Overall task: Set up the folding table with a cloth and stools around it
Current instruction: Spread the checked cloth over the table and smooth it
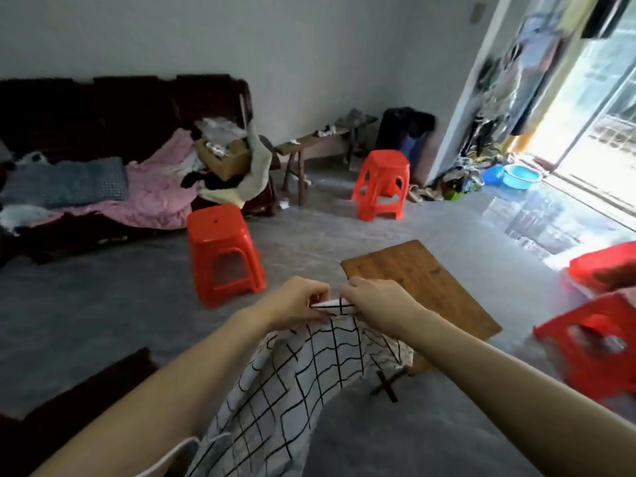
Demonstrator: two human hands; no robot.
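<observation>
Head view: my left hand [296,302] and right hand [375,304], close together, pinch the cloth [309,373] edge beside the folding table [420,287]. Risk: bunched cloth landing crooked.

Red plastic stools: 4 — one by sofa [225,253], one nr far wall [380,184], two at right edge [597,342] [605,265], upper one partly cut off. Wooden folding table [423,287]: 1. Checked cloth [299,380]: 1. Hands: 2, left hand [296,304], right hand [375,302]. Sofa [103,108]: 1. Blue basins [519,175]: approx. 2, blurred.
</observation>
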